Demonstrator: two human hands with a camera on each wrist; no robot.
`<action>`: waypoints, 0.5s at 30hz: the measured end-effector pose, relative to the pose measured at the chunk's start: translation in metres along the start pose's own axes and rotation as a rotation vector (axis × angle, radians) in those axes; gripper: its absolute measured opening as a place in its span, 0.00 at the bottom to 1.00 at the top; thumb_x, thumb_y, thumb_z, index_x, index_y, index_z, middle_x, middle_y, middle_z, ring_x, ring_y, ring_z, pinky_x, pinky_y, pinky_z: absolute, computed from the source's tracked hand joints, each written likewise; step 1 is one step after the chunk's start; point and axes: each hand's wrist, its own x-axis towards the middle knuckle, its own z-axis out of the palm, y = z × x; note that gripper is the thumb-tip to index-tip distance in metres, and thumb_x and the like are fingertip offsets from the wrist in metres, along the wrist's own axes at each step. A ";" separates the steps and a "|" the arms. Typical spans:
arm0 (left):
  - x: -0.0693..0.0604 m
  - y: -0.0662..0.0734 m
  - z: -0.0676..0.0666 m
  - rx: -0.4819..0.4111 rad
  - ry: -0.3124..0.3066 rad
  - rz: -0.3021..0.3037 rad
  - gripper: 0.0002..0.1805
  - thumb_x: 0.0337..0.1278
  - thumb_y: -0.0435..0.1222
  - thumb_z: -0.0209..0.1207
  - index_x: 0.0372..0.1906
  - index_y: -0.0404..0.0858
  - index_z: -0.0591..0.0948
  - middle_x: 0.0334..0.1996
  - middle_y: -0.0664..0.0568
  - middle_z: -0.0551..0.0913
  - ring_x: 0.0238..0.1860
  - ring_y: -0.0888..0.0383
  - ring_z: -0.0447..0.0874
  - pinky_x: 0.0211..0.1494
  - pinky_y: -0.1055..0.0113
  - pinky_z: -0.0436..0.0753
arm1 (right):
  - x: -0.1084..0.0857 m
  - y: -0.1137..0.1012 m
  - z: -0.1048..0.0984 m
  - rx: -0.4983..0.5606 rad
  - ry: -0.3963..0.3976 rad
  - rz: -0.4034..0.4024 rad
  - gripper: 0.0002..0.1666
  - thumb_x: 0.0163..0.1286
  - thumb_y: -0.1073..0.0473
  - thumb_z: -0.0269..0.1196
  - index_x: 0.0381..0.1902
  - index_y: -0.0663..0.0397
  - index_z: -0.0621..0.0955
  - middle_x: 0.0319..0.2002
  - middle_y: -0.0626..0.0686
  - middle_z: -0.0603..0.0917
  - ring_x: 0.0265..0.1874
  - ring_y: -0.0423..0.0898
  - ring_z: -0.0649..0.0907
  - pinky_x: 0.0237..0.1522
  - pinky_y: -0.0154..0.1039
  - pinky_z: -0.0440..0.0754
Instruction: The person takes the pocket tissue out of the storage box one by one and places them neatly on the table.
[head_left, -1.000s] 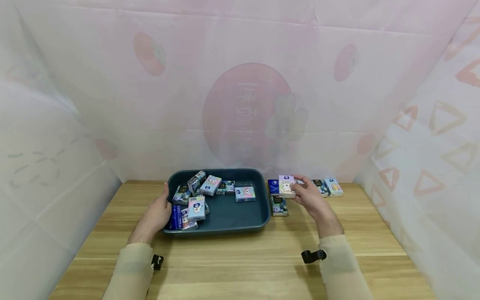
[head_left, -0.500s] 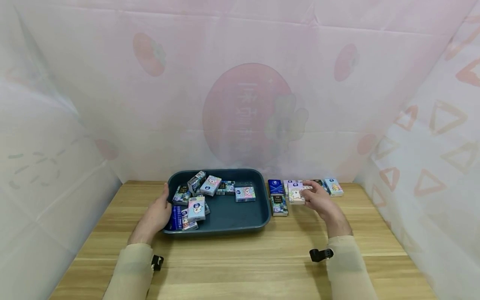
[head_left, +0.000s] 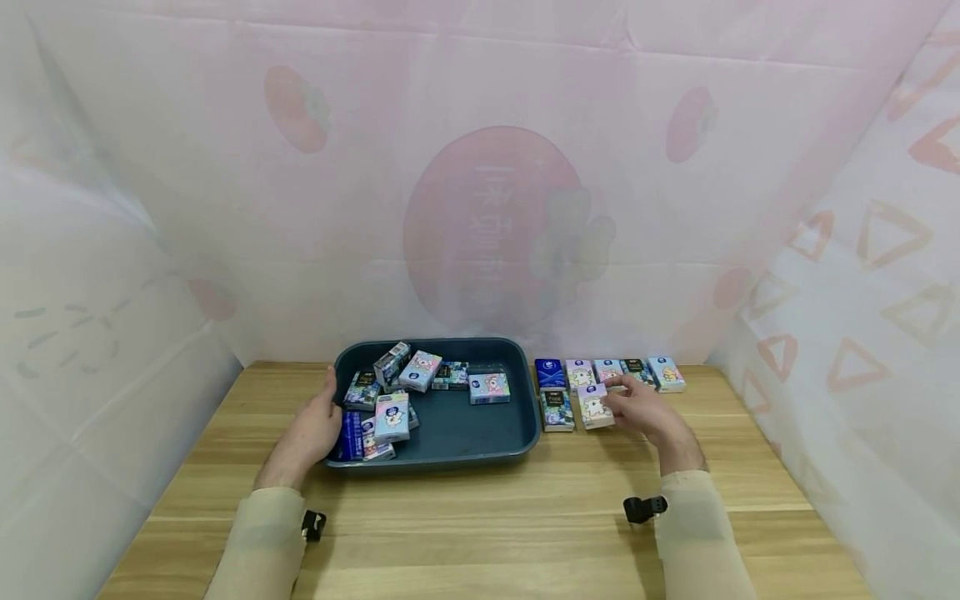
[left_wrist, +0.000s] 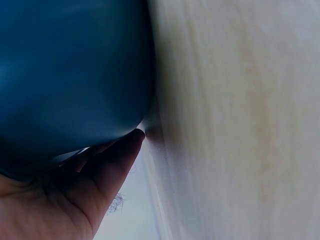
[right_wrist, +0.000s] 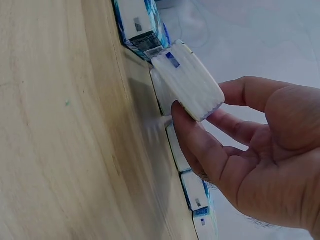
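My right hand (head_left: 643,411) pinches a lilac-and-white pocket tissue pack (head_left: 592,407) printed with a white cartoon animal. In the right wrist view the pack (right_wrist: 190,82) is tilted between thumb and fingers, its folded white layers showing. It sits right of a dark floral tissue pack (head_left: 557,411) and in front of a back row of packs, including a lilac one (head_left: 581,375). At the left end of a dark teal tray (head_left: 465,442), my left hand (head_left: 309,425) holds the side. Its fingers (left_wrist: 117,160) lie along the tray's outer wall in the left wrist view.
Several tissue packs lie loosely in the tray, mostly on its left side, with a blue pack (head_left: 351,436) in the near corner. The back row right of the tray runs from a dark blue pack (head_left: 551,374) to a light blue one (head_left: 666,374). A printed cloth (head_left: 480,275) hangs behind.
My right hand has brought the lilac tissue pack rightward, then down toward the table and nearer to me, from over the back row to in front of it. My left hand stays at the tray.
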 end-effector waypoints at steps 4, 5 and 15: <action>0.000 0.000 0.000 0.008 0.005 0.001 0.42 0.97 0.38 0.35 0.98 0.45 0.28 0.96 0.25 0.44 0.94 0.20 0.49 0.93 0.20 0.56 | 0.001 0.002 0.003 -0.046 -0.005 -0.002 0.34 0.89 0.61 0.61 0.84 0.70 0.69 0.57 0.61 0.84 0.42 0.45 0.81 0.44 0.36 0.87; 0.000 0.000 0.000 0.008 0.006 -0.001 0.42 0.97 0.38 0.35 0.98 0.45 0.28 0.96 0.25 0.44 0.94 0.20 0.50 0.93 0.20 0.56 | 0.001 0.002 0.004 -0.061 -0.003 -0.006 0.34 0.89 0.61 0.62 0.84 0.70 0.69 0.58 0.63 0.85 0.42 0.45 0.82 0.44 0.36 0.87; -0.001 0.001 0.001 0.009 0.010 0.007 0.42 0.97 0.38 0.34 0.97 0.47 0.26 0.95 0.24 0.45 0.94 0.20 0.50 0.94 0.20 0.56 | 0.005 0.002 0.015 -0.110 0.028 -0.039 0.32 0.87 0.64 0.62 0.81 0.74 0.70 0.51 0.63 0.88 0.34 0.43 0.81 0.37 0.35 0.83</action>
